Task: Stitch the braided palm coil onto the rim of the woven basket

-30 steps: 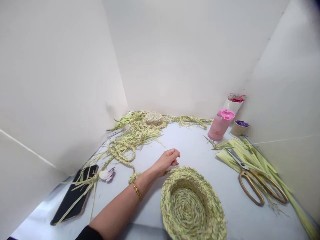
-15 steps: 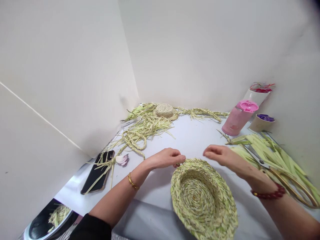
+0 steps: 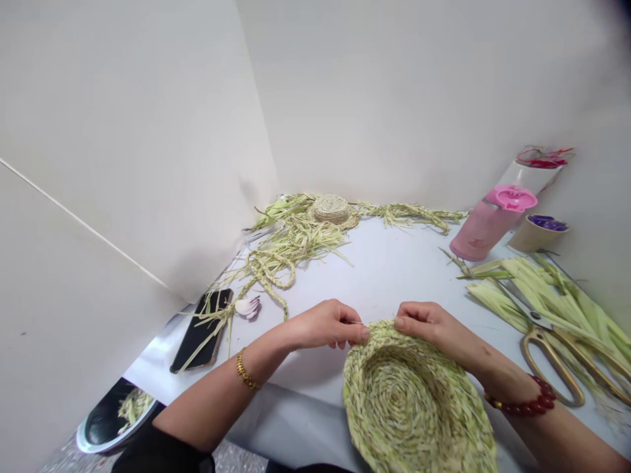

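A pale green hat (image 3: 401, 401), coiled from braided corn husk, is tilted with its hollow facing me, its lower end cut off by the bottom edge of the view. My left hand (image 3: 340, 326) pinches the left part of its far rim, thumb on top. A thin light line, perhaps a thread or needle, shows by those fingers. Just to the right, my right hand (image 3: 424, 322) grips the same rim between thumb and curled fingers. The undersides of both hands' fingers are hidden.
A smaller coiled hat (image 3: 331, 209) stands at the back among husk strips and braids (image 3: 276, 266). At left lie a phone (image 3: 200, 345) and a garlic bulb (image 3: 248, 307). Scissors (image 3: 552, 335) rest on husks (image 3: 547, 289) at right, near a pink bottle (image 3: 480, 230). A basin (image 3: 89, 440) is below.
My right hand has come down and left onto the hat's rim, where it was apart before. My left hand keeps its pinch. The view has shifted slightly.
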`<state>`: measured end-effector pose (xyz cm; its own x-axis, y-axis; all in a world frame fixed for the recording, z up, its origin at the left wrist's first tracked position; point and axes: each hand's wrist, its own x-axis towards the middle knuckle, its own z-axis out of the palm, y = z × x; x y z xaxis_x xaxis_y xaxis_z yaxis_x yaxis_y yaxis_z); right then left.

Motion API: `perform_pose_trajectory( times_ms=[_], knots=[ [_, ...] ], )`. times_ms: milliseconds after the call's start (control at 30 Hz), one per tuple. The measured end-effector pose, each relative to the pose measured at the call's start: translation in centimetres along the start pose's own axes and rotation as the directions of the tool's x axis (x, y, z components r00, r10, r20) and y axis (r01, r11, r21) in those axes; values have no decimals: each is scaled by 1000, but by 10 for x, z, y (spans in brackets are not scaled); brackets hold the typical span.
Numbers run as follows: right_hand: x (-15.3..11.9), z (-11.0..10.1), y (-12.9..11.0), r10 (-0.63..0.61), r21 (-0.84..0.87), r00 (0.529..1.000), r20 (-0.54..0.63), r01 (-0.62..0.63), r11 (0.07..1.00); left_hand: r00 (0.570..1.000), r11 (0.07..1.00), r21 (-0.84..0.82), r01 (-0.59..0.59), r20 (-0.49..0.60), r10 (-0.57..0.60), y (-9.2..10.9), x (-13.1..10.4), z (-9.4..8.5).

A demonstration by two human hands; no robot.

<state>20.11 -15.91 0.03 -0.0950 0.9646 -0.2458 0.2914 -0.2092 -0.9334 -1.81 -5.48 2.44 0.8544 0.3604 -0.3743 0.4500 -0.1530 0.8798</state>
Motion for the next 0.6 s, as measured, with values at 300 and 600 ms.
perform_pose_trajectory(
  times_ms=[300, 600],
  knots=[
    [-14, 6, -5, 38, 119, 961, -273, -5, 993, 925, 955, 260, -142, -310, 221, 7, 15, 17],
    [-17, -48, -5, -53, -70, 877, -477, 22, 997, 917, 896, 368, -248, -210, 340, 12, 47, 2]
  ],
)
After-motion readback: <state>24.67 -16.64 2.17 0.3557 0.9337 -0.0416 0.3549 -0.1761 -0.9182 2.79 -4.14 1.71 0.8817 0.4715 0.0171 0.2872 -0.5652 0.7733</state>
